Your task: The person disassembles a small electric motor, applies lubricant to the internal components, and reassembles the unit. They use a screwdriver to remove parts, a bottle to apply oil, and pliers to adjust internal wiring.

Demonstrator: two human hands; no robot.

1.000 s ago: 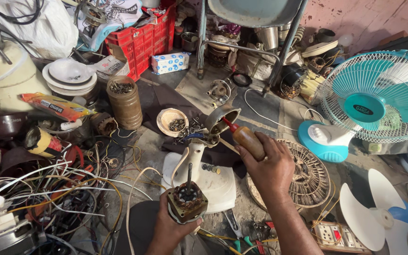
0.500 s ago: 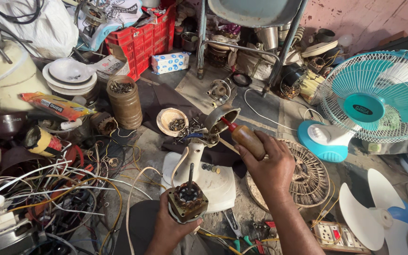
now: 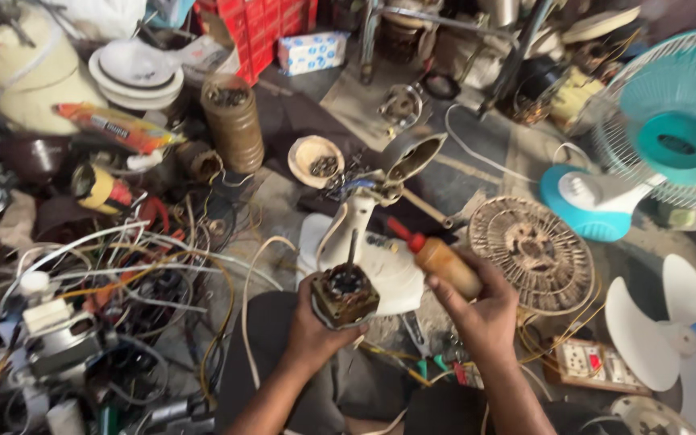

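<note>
Left hand [image 3: 316, 326] grips a small fan motor [image 3: 345, 294] from below, fingers closed around its body, shaft pointing up. Right hand [image 3: 485, 310] is closed around a brownish squeeze bottle [image 3: 445, 262] with a red nozzle; nozzle tilts up-left, tip near the motor shaft but not touching it. Both are held low centre, over a white fan stand [image 3: 364, 250] lying on the floor. Round wire fan guard [image 3: 535, 251] just right of the right hand. Teal fan [image 3: 670, 137] stands far right, white fan blade [image 3: 670, 322] below it. Tangle of wires [image 3: 122, 274] on the left. Brown ribbed can [image 3: 234, 122] and stacked white plates [image 3: 134, 72] further back.
</note>
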